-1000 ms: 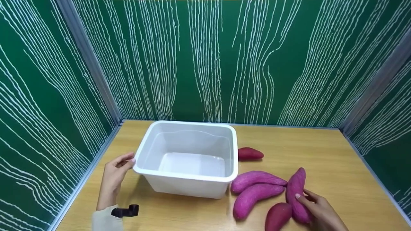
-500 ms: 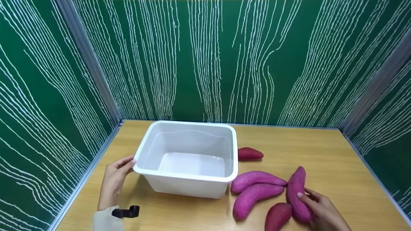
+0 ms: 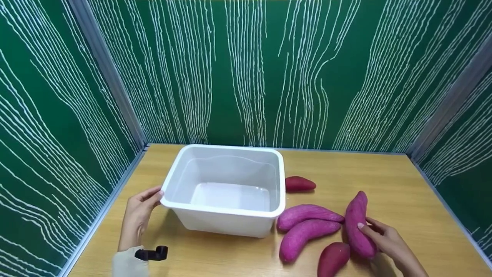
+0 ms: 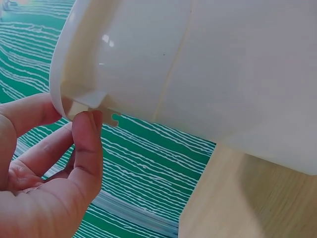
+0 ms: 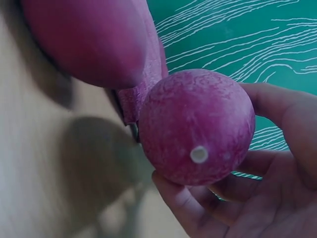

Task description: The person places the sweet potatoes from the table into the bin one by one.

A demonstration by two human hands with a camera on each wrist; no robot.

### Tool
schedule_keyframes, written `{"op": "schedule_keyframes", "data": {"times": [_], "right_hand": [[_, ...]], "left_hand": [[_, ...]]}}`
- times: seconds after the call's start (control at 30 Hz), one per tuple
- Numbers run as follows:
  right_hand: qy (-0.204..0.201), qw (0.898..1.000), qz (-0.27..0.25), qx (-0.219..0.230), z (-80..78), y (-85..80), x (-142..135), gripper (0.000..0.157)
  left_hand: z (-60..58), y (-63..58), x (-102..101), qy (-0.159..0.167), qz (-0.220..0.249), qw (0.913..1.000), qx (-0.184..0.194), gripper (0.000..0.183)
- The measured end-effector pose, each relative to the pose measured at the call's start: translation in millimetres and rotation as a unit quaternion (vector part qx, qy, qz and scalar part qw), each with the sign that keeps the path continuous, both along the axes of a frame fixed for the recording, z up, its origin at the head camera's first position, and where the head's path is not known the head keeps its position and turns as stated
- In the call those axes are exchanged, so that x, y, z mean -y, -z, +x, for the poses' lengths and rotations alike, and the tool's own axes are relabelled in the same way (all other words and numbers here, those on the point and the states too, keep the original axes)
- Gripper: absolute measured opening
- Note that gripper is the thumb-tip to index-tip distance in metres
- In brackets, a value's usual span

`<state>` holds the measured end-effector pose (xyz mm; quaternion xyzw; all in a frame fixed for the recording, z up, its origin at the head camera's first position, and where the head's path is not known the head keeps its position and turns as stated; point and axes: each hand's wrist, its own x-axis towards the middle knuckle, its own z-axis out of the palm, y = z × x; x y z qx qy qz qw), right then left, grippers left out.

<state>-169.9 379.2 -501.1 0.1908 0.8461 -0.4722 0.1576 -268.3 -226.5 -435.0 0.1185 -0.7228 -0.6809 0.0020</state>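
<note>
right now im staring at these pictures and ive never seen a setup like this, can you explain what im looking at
No machine here: a person works with a bare left hand and right hand. The wide picture comes from a camera worn on the head, looking forward and down. The other two come from cameras worn on the wrists, each showing that hand up close. Green panels with white lines stand behind and beside a wooden table. On it stands a white bin, whose rim the left hand pinches. To the bin's right lie two purple sweet potatoes, by their look, a far red one and a near red one. The right hand grips a third purple one, apparently lifted; the right wrist picture shows it end-on.
</note>
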Motion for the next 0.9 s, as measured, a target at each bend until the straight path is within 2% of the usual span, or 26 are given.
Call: {"op": "schedule_keyframes", "data": {"times": [0.23,0.47,0.7,0.9], "right_hand": [[-0.002,1.0,-0.001,-0.027,-2.4,-11.2,5,0.092],[-0.015,0.997,-0.019,-0.068,-2.2,-19.7,11,0.08],[-0.014,0.998,-0.005,-0.063,-10.9,-30.9,14,0.084],[-0.023,0.997,-0.007,-0.077,-15.4,-44.2,19,0.083]], "left_hand": [[0.7,0.2,0,0.004,-0.001,1.0,-0.002,0.045],[0.1,1.2,-2,-0.006,0.023,0.999,-0.039,0.041],[-0.7,0.6,0,-0.002,0.003,1.0,-0.008,0.041],[-1.1,0.9,1,0.001,0.003,1.0,0.0,0.042]]}}
